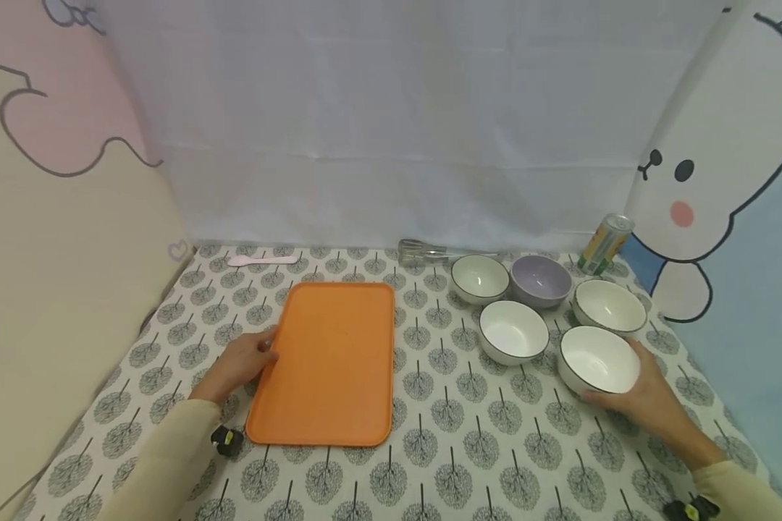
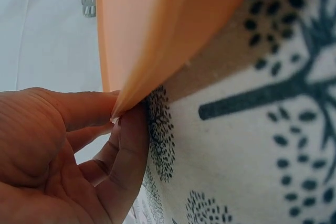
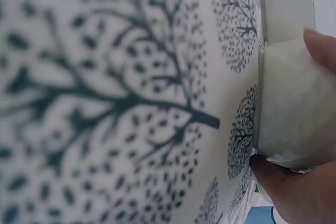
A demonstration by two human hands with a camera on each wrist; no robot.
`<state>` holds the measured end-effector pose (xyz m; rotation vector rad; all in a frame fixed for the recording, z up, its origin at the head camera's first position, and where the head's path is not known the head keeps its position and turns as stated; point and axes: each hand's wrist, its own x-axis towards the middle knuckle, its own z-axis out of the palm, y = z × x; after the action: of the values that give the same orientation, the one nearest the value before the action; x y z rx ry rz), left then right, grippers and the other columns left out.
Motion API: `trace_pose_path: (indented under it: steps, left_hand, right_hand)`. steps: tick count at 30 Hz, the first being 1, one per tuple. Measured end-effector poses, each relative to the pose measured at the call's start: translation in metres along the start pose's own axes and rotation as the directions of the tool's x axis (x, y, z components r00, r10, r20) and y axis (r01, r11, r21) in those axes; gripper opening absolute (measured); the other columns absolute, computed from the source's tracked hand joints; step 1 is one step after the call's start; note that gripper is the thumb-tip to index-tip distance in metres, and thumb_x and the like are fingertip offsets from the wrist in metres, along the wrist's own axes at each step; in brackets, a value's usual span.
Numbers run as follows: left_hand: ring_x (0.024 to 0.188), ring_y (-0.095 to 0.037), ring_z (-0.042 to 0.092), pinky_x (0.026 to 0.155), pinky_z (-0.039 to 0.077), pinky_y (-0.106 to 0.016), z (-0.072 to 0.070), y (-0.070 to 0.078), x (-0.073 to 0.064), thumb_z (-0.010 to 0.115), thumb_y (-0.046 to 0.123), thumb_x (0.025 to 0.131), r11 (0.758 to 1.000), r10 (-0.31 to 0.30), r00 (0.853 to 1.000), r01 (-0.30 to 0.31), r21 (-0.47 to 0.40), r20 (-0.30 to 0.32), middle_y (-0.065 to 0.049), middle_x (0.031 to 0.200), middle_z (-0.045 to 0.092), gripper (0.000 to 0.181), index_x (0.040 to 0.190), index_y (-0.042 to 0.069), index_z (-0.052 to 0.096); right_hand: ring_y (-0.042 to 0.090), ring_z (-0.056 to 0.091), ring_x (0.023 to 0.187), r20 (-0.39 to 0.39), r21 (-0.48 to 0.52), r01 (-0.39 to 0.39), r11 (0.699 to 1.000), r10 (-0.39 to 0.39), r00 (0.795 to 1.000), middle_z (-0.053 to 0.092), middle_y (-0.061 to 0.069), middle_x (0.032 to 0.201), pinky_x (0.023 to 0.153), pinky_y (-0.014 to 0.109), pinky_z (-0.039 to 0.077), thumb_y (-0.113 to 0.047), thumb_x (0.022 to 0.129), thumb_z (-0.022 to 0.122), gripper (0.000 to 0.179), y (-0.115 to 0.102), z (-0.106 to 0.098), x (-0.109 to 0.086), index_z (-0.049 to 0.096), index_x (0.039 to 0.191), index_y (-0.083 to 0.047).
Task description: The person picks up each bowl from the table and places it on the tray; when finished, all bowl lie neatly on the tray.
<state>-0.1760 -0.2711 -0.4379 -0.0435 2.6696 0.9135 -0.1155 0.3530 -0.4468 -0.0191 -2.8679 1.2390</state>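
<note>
An orange rectangular tray (image 1: pixel 329 362) lies left of the middle of the table. My left hand (image 1: pixel 244 358) pinches its left rim between thumb and fingers. In the left wrist view, that rim of the tray (image 2: pixel 142 61) is tilted up off the cloth, with the fingers (image 2: pixel 128 156) under it. At the right, my right hand (image 1: pixel 645 398) grips a white dark-rimmed bowl (image 1: pixel 599 359) from its right and near sides. The right wrist view shows thumb and fingers on either side of the bowl (image 3: pixel 294 103), its base close to the cloth.
Close around the held bowl stand more white bowls (image 1: pixel 513 333) and a purple bowl (image 1: pixel 541 281). Behind them are a drink can (image 1: pixel 606 244) and a metal whisk (image 1: pixel 423 251). A pink spoon (image 1: pixel 262 260) lies at the back left. A white curtain (image 1: pixel 378 130) hangs behind the table.
</note>
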Motion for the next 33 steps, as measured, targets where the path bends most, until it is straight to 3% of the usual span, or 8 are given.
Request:
trace_pose_path:
  steps: [10,16,23,29,33]
  left_hand:
    - [0.087,-0.025,0.062,0.074,0.052,-0.039,0.002,-0.002,0.004,0.061,0.013,0.099,1.000,-0.013,1.000,0.013,-0.001,-0.019,-0.029,0.121,0.059,0.064,0.154,0.000,0.032]
    - [0.078,-0.022,0.061,0.067,0.051,-0.036,0.001,0.001,0.006,0.064,0.009,0.096,0.999,-0.026,1.000,0.026,-0.038,0.005,-0.020,0.107,0.063,0.070,0.156,0.000,0.028]
    - [0.079,-0.021,0.065,0.072,0.055,-0.039,-0.003,-0.002,0.007,0.066,0.008,0.095,0.997,-0.021,1.000,0.022,-0.071,0.015,-0.021,0.105,0.066,0.068,0.152,-0.006,0.032]
    - [0.080,-0.025,0.070,0.071,0.059,-0.040,0.002,-0.005,0.007,0.067,0.004,0.094,0.974,-0.046,0.998,0.053,-0.221,0.039,-0.020,0.103,0.067,0.066,0.152,-0.004,0.035]
    - [0.084,-0.028,0.071,0.072,0.060,-0.042,0.002,-0.003,0.005,0.068,0.003,0.094,0.961,-0.058,0.998,0.066,-0.268,0.038,-0.022,0.107,0.067,0.066,0.152,-0.003,0.037]
  right_hand:
    - [0.064,0.032,0.124,-0.010,0.014,-0.070,0.997,0.071,0.997,0.017,0.046,0.146,0.089,0.074,0.035,-0.027,0.080,0.087,0.130,-0.023,-0.014,-0.007,-0.015,0.156,0.002]
    - [0.067,0.029,0.125,-0.038,0.024,-0.025,0.999,0.026,0.999,0.010,0.046,0.149,0.088,0.075,0.035,-0.025,0.079,0.088,0.130,-0.046,-0.017,-0.003,-0.013,0.156,0.002]
    - [0.060,0.035,0.125,-0.047,0.056,0.080,0.995,-0.077,0.996,0.019,0.042,0.149,0.087,0.070,0.040,-0.023,0.075,0.091,0.131,-0.076,-0.012,0.014,-0.009,0.158,-0.001]
    - [0.057,0.034,0.129,0.032,0.109,0.113,0.988,-0.117,0.993,0.019,0.037,0.152,0.092,0.068,0.042,-0.024,0.077,0.089,0.131,-0.101,0.001,0.031,-0.011,0.159,-0.007]
    - [0.058,0.032,0.132,0.069,0.122,0.123,0.985,-0.132,0.989,0.014,0.037,0.155,0.094,0.069,0.042,-0.026,0.077,0.090,0.132,-0.117,0.013,0.040,-0.011,0.159,-0.006]
